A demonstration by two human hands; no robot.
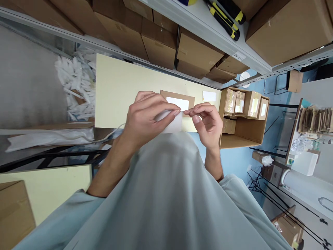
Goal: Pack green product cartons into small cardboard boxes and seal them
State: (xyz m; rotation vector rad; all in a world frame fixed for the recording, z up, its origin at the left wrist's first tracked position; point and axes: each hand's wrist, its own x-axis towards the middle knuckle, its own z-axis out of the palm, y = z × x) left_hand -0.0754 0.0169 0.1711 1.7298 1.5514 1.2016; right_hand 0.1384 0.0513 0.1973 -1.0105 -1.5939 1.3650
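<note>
My left hand [149, 114] is closed, pinching the upper edge of a white sheet of paper [174, 124] between thumb and fingertips. The sheet hangs down in front of my shirt. Close to its right corner is my right hand [208, 121], fingers curved and thumb apart from them. Its fingertips are beside the left fingertips; whether they touch the sheet, I cannot tell. Behind both hands, a flat brown cardboard box [191, 101] with a white label [179, 103] lies on the pale yellow table [119, 81]. Part of the box is hidden by my hands.
Right of the table stands an open carton [241, 143] holding several small boxes. A white slip [209, 96] lies near it. Cardboard boxes [158, 48] line the shelf ahead; cutters [225, 22] lie on the upper shelf. White scraps [75, 80] are heaped at left.
</note>
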